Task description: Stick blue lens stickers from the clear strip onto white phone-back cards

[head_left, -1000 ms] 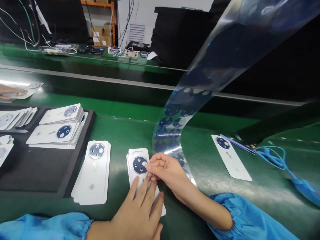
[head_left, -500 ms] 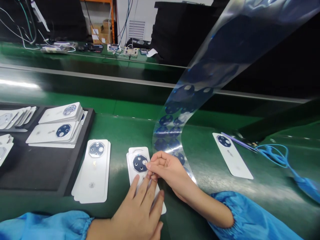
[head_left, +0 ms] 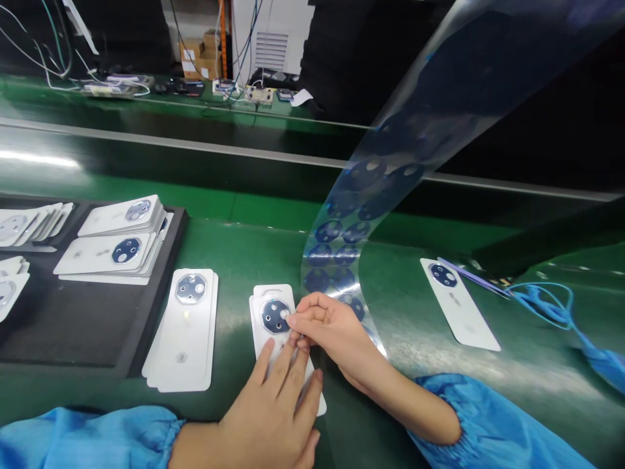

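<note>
A stack of white phone back panels point(head_left: 280, 339) lies in front of me, a dark blue round film point(head_left: 274, 315) over the top one's camera area. My left hand point(head_left: 263, 410) rests on the upper panel with its fingers spread, pressing it flat. From the right, my right hand point(head_left: 336, 335) pinches thumb and forefinger together at the right edge of the blue film. Its fingertips hide that edge. Just behind the right hand, a clear strip point(head_left: 355, 286) carrying rows of blue round films curves down to the bench.
Left of the panels lies another small stack of white panels point(head_left: 183, 339). A black tray point(head_left: 73, 332) holds several more piles. At the right are a single panel point(head_left: 463, 312), purple tweezers point(head_left: 473, 277) and a coiled blue cord point(head_left: 541, 303). A raised ledge point(head_left: 219, 153) runs behind.
The view has shifted slightly, so the things on the bench appear a little further right. Both hands keep nearly the same pose at the panel and the blue film.
</note>
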The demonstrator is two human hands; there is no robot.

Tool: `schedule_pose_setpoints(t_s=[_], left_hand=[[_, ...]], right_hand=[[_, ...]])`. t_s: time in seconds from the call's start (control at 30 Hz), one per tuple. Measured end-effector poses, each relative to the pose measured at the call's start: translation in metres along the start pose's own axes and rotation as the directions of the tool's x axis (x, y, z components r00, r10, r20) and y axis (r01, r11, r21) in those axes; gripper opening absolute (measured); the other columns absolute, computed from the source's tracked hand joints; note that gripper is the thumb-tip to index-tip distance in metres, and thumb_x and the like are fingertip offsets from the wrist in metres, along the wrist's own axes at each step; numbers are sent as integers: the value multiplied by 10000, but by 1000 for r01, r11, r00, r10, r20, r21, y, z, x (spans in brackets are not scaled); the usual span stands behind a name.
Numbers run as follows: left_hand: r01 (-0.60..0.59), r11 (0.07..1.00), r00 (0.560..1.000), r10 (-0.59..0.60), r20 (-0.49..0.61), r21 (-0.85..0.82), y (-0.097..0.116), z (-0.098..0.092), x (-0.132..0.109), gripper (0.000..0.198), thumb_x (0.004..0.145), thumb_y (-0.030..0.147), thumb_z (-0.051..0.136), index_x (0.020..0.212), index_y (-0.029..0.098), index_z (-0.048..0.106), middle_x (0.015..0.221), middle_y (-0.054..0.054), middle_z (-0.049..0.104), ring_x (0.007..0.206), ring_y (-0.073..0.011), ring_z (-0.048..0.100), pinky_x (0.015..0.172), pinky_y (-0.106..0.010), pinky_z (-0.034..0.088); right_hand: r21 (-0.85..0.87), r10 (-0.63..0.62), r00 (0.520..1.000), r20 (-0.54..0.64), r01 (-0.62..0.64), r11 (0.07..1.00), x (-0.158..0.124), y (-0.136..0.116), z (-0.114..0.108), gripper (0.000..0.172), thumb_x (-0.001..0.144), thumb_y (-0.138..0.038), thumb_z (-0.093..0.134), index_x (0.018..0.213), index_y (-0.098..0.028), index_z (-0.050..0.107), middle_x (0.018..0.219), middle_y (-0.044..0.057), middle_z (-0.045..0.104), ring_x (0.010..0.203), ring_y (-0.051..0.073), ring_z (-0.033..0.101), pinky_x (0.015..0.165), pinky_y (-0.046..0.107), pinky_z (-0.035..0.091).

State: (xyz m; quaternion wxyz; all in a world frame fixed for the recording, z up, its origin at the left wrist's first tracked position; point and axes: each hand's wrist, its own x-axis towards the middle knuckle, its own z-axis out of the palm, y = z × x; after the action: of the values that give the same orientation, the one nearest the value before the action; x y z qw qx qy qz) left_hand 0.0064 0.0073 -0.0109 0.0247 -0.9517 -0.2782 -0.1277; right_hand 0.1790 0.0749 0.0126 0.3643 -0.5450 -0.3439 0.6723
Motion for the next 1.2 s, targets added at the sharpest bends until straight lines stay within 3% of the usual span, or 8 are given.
schedule_pose_setpoints(t_s=[0.47,0.63,0.7,0.8,0.87,0.97,1.07,1.2], left_hand=[[-2,1000,1000,2,-1,3,1,-2,0,592,1010,494,416,1423,80,508,1409,-240,582,1354,-416,498,1145,-575,133],[3,1000,1000,-3,3,-8,1,-4,0,577,1014,491,412,1408,89,537,1419,-227,577,1371,-421,473,1145,-570,130],[3,1000,1000,-3,7,-16,1,-5,0,564,1019,481,405,1406,94,544,1393,-207,602,1333,-409,507,1148,-564,134],[8,1000,1000,-8,15,-23,2,-5,0,544,1018,474,412,1386,103,564,1334,-179,639,1260,-391,556,1153,-560,144],[13,1000,1000,-13,20,-23,2,-5,0,535,1015,481,416,1367,113,579,1312,-170,648,1247,-390,559,1156,-564,142],[10,1000,1000,-9,24,-18,3,-4,0,523,1017,488,407,1351,129,590,1321,-160,641,1251,-386,551,1160,-564,140],[5,1000,1000,-5,29,-12,2,-4,-1,528,1022,486,395,1361,127,581,1348,-167,623,1268,-388,534,1156,-566,151],[4,1000,999,-3,46,-16,2,-4,-2,565,1029,480,381,1425,103,525,1384,-196,590,1296,-400,507,1149,-575,166]], right_hand=[[-73,-28,999,-21,26,997,3,2,1,408,719,-402,870,904,-171,589,663,-7,720,588,130,672,555,217,529],[-309,-155,987,-44,134,942,4,8,0,221,809,-303,765,923,-199,606,688,-18,704,613,175,691,597,293,567],[-544,-335,942,-23,269,794,5,12,2,127,832,-221,727,910,-208,627,707,-18,690,645,183,685,630,312,563],[-808,-598,783,171,458,370,4,17,6,87,867,-155,710,925,-187,654,799,23,676,725,202,668,690,338,552],[-878,-648,698,304,470,94,2,19,9,59,916,-202,700,937,-161,663,839,60,660,772,234,653,694,365,547],[-902,-610,671,421,383,-201,-2,18,13,151,984,-288,643,915,-156,669,828,79,646,787,270,631,674,399,533],[-910,-603,683,412,275,-311,-2,14,14,233,973,-382,665,902,-160,679,792,79,625,767,283,614,633,405,526],[-933,-582,730,358,269,-237,4,8,10,417,904,-491,732,1069,-110,702,910,144,640,876,326,608,734,453,571]])
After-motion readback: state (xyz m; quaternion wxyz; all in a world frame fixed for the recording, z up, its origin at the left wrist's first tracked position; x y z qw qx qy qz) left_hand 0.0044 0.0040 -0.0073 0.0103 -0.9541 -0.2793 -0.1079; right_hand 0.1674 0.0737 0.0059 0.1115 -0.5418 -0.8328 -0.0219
